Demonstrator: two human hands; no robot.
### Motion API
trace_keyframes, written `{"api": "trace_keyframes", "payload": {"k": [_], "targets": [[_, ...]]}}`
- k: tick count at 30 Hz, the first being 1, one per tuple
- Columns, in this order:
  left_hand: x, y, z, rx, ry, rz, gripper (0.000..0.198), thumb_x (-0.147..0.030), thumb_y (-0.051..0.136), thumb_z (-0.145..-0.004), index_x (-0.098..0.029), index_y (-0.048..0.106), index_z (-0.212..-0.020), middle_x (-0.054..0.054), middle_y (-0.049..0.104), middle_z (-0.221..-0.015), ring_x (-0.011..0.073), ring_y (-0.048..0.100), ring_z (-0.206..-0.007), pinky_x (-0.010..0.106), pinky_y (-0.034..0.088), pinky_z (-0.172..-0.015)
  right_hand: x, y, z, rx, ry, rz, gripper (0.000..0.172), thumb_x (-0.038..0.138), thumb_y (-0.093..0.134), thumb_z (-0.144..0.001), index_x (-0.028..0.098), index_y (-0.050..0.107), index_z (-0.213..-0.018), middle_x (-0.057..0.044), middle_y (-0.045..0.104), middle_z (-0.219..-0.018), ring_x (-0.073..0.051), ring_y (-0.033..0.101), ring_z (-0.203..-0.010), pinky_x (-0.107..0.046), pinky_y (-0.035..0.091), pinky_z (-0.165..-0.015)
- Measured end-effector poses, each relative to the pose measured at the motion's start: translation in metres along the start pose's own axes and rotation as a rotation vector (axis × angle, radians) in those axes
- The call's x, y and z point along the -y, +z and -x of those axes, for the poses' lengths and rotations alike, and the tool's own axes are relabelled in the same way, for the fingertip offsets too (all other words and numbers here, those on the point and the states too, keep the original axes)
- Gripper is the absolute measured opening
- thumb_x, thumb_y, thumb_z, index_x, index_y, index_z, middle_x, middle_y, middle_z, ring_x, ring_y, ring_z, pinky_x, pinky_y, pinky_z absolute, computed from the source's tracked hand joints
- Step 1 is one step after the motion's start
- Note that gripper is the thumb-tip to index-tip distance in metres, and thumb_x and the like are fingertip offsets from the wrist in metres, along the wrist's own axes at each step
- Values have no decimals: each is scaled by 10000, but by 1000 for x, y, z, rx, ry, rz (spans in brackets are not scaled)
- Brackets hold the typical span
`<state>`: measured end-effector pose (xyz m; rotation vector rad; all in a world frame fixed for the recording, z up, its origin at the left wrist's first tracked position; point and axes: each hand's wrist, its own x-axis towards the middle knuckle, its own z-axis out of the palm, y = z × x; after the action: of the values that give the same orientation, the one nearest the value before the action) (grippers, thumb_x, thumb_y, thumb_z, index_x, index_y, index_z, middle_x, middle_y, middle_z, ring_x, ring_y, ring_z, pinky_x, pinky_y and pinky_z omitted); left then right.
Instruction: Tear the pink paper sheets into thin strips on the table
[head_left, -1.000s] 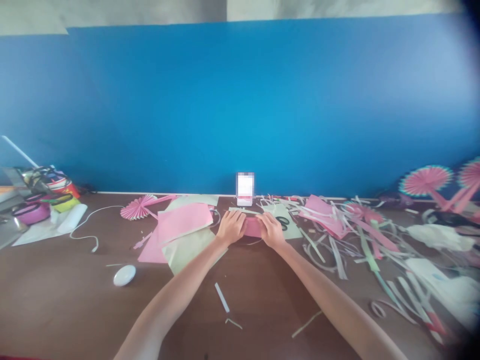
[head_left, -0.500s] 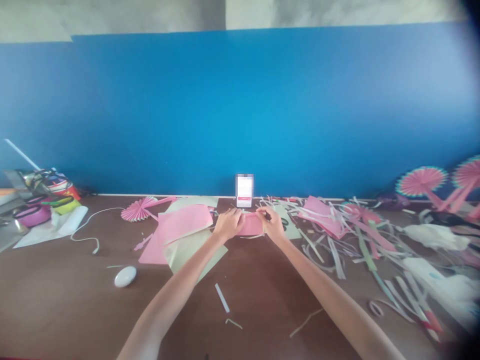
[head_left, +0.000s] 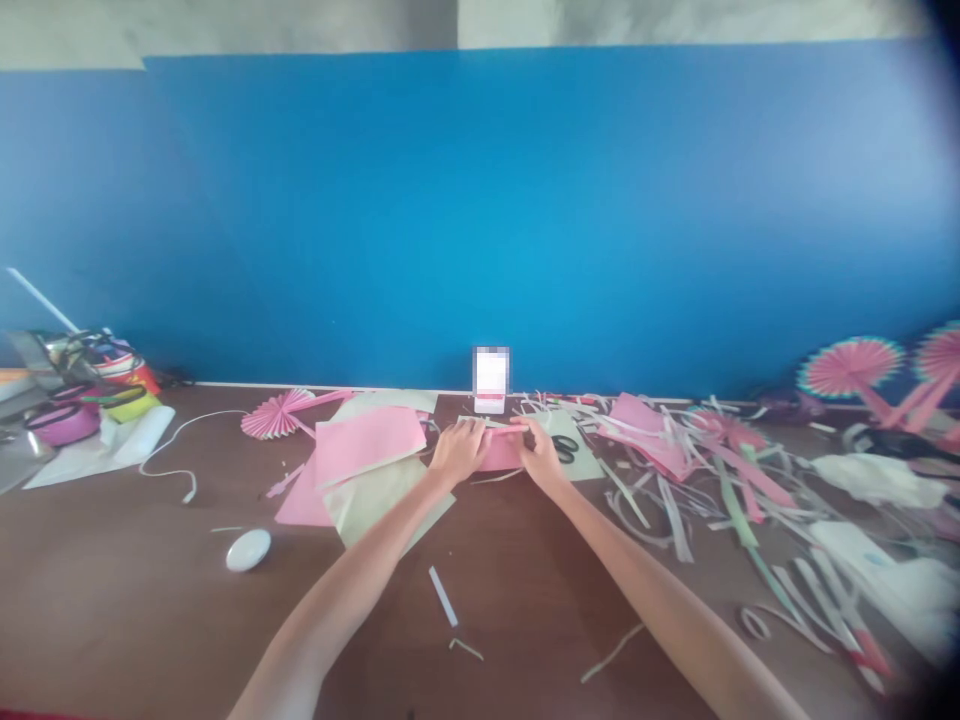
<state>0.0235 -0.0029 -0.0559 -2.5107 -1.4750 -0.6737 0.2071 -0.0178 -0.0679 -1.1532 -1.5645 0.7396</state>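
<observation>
Both my hands reach far across the brown table (head_left: 135,600) and pinch one small pink paper piece (head_left: 501,452) between them. My left hand (head_left: 459,448) grips its left end with fingers closed. On the right end, my right hand (head_left: 537,450) has its fingertips pressed along the top edge. The paper lies low over the table, just in front of a white phone (head_left: 491,378) that stands against the blue wall. Black scissors (head_left: 564,447) lie just right of my right hand on a pale green sheet.
Pink and pale green sheets (head_left: 367,450) lie left of my hands, with a pink paper fan (head_left: 276,414) behind them. A white round object (head_left: 248,549) and a white cord (head_left: 180,460) sit further left. Paper strips and scraps (head_left: 712,490) cover the right side.
My fingers shifted along the pink piece's top edge, first lifting it a little, then pressing it lower again. My arms stay in nearly the same place.
</observation>
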Motion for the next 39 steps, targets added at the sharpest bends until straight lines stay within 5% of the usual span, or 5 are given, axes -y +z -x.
{"api": "trace_keyframes", "payload": {"k": [4, 15, 22, 35, 39], "targets": [[5, 0, 0, -23, -119, -1, 314, -315, 250, -971, -180, 522, -893, 65, 620, -851, 187, 582, -773, 271, 393, -623, -4, 3, -1, 99, 81, -74, 584, 449, 570, -799, 225, 391, -1307, -38, 653, -792, -199, 606, -661, -315, 481, -595], [17, 8, 0, -60, -355, 112, 357, -342, 180, -986, -185, 480, -872, 50, 616, -812, 181, 588, -731, 268, 352, -583, 0, -4, -2, 189, 162, -193, 532, 465, 613, -764, 246, 474, -1229, 70, 439, -535, -90, 379, -399, -224, 331, -382], [19, 10, 1, -80, -371, 164, 370, -370, 176, -985, -185, 464, -844, 40, 599, -751, 174, 582, -674, 260, 329, -548, -1, -10, -9, 63, 119, -170, 361, 529, 507, -816, 196, 606, -910, 31, 508, -579, -89, 428, -411, -238, 363, -421], [21, 7, 1, -78, -423, 178, 361, -352, 174, -984, -190, 462, -838, 43, 607, -761, 181, 581, -668, 266, 318, -549, 0, -29, -20, -131, 120, -144, 388, 531, 535, -792, 174, 640, -902, -1, 578, -590, -121, 500, -459, -266, 408, -492], [18, 4, 2, -74, -374, 191, 365, -365, 176, -982, -191, 461, -837, 43, 606, -770, 174, 579, -670, 260, 330, -551, -3, -34, -24, -267, 105, -27, 354, 500, 534, -793, 186, 658, -898, -50, 661, -769, -181, 590, -674, -318, 456, -651]]}}
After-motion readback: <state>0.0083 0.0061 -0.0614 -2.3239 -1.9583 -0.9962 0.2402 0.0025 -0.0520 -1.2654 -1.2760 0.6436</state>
